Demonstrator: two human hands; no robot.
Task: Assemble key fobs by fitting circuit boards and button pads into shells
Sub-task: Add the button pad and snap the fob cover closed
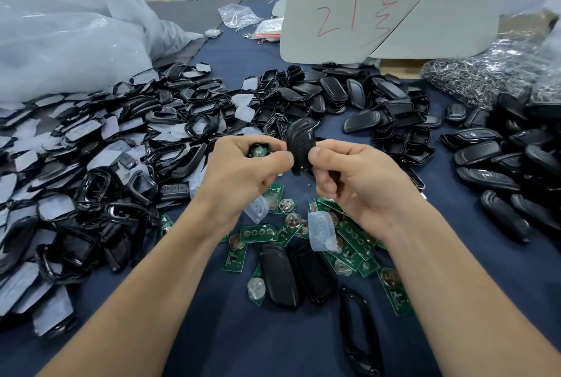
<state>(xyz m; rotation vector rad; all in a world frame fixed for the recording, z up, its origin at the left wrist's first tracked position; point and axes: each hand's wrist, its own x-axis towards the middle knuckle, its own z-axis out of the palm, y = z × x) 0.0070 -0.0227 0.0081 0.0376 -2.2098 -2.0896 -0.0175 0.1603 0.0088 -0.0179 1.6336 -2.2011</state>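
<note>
Loose circuit boards (pixel 263 232) lie below; left hand (pixel 239 176) grips a board-loaded shell (pixel 258 152), right hand (pixel 361 185) pinches its cover (pixel 299 146), ready for closing

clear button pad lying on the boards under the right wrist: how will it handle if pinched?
The clear button pad looks like thin, translucent soft moulding, so it would probably flex rather than stay stiff. It likely weighs very little. It rests loosely across green circuit boards, so a push would probably slide it, not roll it.

Navy-covered table (pixel 473 270), cluttered storeroom behind
</note>
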